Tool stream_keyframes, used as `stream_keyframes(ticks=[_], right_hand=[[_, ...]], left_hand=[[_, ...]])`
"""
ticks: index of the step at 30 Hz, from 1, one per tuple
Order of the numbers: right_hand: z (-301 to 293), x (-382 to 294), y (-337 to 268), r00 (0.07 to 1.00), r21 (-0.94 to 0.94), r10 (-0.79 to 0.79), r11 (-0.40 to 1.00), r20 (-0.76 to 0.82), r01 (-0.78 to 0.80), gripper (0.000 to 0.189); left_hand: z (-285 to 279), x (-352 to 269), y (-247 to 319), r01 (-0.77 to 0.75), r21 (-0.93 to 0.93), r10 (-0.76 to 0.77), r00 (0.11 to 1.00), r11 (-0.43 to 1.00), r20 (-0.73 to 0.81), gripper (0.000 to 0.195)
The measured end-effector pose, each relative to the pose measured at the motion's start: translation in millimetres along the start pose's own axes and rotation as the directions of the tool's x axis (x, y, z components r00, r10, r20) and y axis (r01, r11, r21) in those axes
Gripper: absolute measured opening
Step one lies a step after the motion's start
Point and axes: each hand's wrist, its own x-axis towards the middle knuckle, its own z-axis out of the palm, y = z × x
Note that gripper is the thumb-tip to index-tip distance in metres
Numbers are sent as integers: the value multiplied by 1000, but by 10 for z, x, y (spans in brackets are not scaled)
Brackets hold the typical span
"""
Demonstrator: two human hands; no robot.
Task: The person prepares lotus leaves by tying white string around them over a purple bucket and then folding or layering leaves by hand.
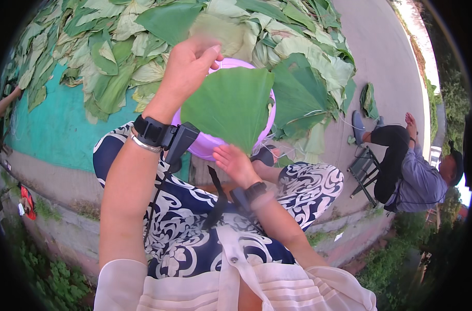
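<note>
A large folded green leaf [232, 103], fan-shaped and probably a lotus leaf, lies across the round purple plastic basin [203, 147] before me. Above the basin's upper left rim is my left hand [199, 56], its thumb extended and its other fingers blurred; whether it grips anything is unclear. My right hand [236, 165] rests palm up just below the leaf's pointed lower end, fingers straight and nothing in them. Another dark green folded leaf [298, 93] lies right of the basin, with thin white string [315, 112] on it.
A big heap of green and pale leaves [150, 50] covers the far side, partly on a teal ground sheet [53, 132]. At right, a person in a cap [418, 175] sits by a folding stool [364, 173]. Another person's arm [6, 103] shows at the left edge.
</note>
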Motion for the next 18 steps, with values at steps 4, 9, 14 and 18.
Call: stream_keyframes(ticks=[4,9,14,18], right_hand=[[216,-145,-122,978,-405,-203,899,-53,165,28],[-125,118,-500,736,-629,-651,654,-185,420,26],[-1,-52,-568,632,-569,-661,723,-404,393,25],[-645,313,-379,708,-689,-626,671,-327,274,22]], left_hand=[[30,-1,9,27,-11,-27,1000,1000,-2,21],[77,54,-27,23,8,-23,999,1000,21,22],[87,75,-6,11,91,-15,999,996,43,22],[195,121,15,35,34,-36,999,999,30,24]])
